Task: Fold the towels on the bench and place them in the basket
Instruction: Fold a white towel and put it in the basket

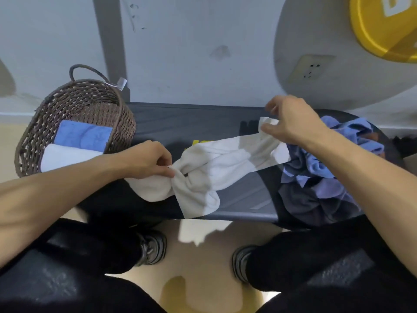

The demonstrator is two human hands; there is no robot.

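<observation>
**White towel stretched between my two hands**

I am holding the white towel [212, 168] over the bench [180, 123]. It is twisted in the middle like a rope. Its long way runs from near my left side, low and close to me, up to my right side, farther away.

My left hand [146, 160] pinches one end with curled fingers. My right hand [291, 119] pinches the other end, up higher, with fingers and thumb. So the towel sits right between my hands, and both hands touch it.

I think I need to shake or turn it to undo the twist before I can fold it flat.

The basket [33, 136] is on my left, just beside my left hand. It has a blue folded towel [84, 134] and a white folded towel [65, 155] in it. A pile of blue and grey towels [320, 177] waits by my right arm.
</observation>
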